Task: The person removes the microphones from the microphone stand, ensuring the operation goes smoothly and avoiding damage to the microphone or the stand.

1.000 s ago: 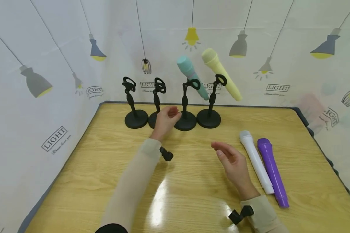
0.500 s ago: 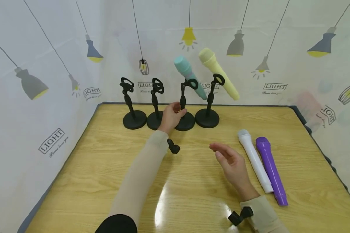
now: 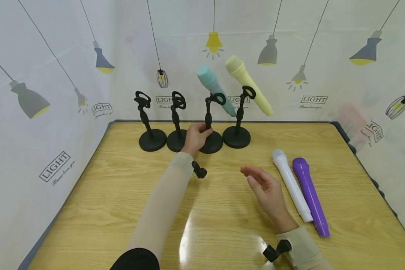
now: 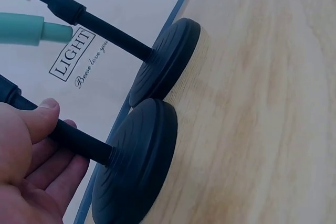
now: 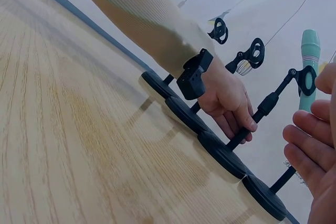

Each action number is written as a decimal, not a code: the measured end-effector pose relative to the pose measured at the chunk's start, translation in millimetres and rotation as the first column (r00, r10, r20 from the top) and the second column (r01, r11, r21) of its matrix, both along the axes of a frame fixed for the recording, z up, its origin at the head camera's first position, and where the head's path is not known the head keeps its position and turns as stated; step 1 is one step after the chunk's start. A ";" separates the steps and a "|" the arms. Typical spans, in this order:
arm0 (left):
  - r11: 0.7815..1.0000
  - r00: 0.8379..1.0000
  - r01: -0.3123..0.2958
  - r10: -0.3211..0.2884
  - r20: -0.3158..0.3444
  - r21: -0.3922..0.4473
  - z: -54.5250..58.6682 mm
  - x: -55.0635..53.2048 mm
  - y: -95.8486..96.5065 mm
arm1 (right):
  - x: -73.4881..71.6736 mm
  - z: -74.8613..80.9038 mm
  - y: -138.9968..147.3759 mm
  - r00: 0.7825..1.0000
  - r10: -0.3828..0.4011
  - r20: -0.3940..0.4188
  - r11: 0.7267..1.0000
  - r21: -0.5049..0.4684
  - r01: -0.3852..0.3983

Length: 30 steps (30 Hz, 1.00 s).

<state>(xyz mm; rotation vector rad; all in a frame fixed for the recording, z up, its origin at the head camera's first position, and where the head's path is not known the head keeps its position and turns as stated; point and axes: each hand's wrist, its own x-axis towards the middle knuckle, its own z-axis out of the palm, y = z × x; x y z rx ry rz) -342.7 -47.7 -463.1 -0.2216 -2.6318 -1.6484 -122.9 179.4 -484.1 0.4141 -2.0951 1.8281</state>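
Observation:
My left hand (image 3: 194, 139) grips the pole of a black microphone stand (image 3: 212, 144), thumb on one side and fingers round the other, as the left wrist view shows. A teal microphone (image 3: 208, 78) sits tilted in that stand's ring clip. Just right of it, another black stand (image 3: 237, 138) bears a pale yellow microphone (image 3: 245, 78). My right hand (image 3: 268, 193) is held over the table with relaxed fingers and nothing in it. Beside it lie a white microphone (image 3: 293, 187) and a purple microphone (image 3: 311, 198), side by side.
Two more black stands, a far-left one (image 3: 152, 139) and one (image 3: 175, 139) partly behind my left hand, have bare clips. All bases line up near the back edge of the wooden table (image 3: 121, 195). A lamp-patterned backdrop (image 3: 189, 45) surrounds the table.
My left hand has moved right from in front of the second stand and taken hold of the pole of the stand with the teal microphone. My right hand has stayed in place.

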 end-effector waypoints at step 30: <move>0.987 0.989 0.148 -0.148 0.006 -0.061 0.2 64.1 -27.8 | -10.5 11.9 -8.3 0.997 0.038 -0.070 0.999 -0.032 -0.040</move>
